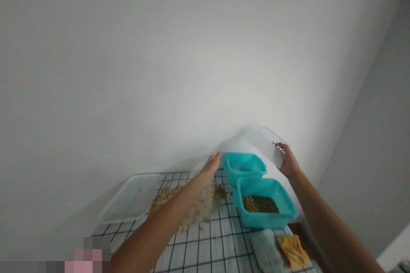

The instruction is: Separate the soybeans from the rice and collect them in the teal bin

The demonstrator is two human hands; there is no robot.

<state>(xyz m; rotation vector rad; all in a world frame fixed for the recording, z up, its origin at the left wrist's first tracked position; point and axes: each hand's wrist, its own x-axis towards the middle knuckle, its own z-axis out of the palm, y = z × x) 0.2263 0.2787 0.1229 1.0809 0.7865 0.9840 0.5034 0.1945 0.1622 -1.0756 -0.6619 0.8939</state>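
Note:
My right hand [289, 162] grips a white slotted plastic piece [261, 141] by its edge, holding it tilted above the back teal tub, against the wall. Its far side blurs into the wall. My left hand [212, 164] reaches out just left of the back teal tub [245, 175], fingers stretched and holding nothing that I can see. In front stands another teal tub [265, 221] with greenish-brown grains [260, 204] in it. Loose pale and brown flakes [203, 207] lie spread on the checked tabletop [198, 245], partly behind my left forearm.
A clear plastic lid or shallow tray [131, 198] lies at the left by the wall [192, 72]. Near the front right edge are a pale packet [266, 251] and a crumpled yellow cloth or wrapper [293, 251]. Walls close off the back and right.

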